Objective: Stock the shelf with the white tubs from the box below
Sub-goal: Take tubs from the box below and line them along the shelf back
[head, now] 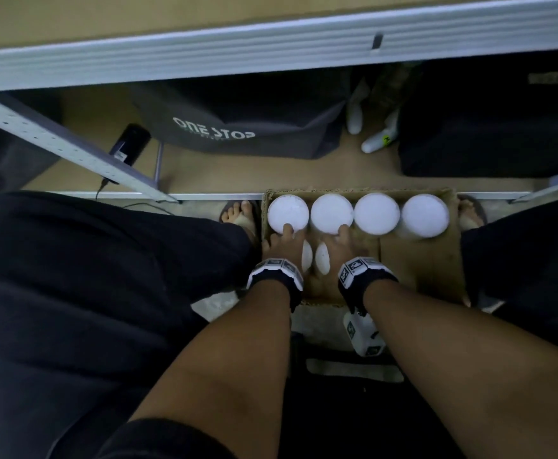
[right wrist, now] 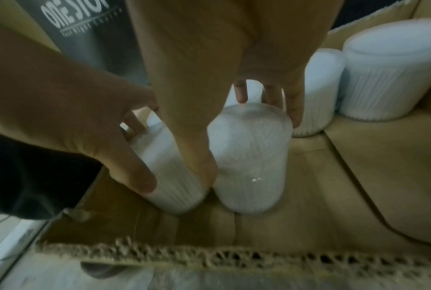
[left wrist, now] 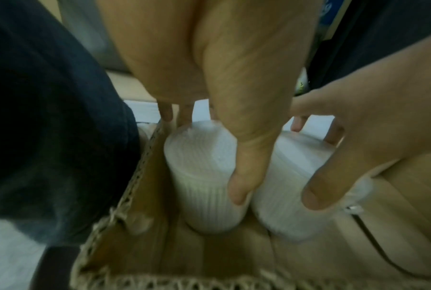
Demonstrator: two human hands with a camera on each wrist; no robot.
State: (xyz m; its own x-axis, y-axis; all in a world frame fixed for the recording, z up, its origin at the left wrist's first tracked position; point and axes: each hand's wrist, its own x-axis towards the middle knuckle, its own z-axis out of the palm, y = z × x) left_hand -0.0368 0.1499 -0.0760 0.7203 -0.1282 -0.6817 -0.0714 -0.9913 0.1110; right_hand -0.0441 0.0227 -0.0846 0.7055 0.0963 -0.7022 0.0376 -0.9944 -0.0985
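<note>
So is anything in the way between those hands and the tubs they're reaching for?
Nothing visible. The left hand already grips the leftmost tub, the right hand grips the second tub; the box is open-topped.

white tubs (head: 376,214): 4 | box (head: 420,263): 1 | bottles (head: 375,142): maybe 2

Four white tubs (head: 357,214) crowd the far wall of the box (head: 420,260), standing nearly touching, so fingers barely fit between them. The near half of the box floor lies open. Overhead, the shelf rail (head: 271,51) juts across the way up.
</note>
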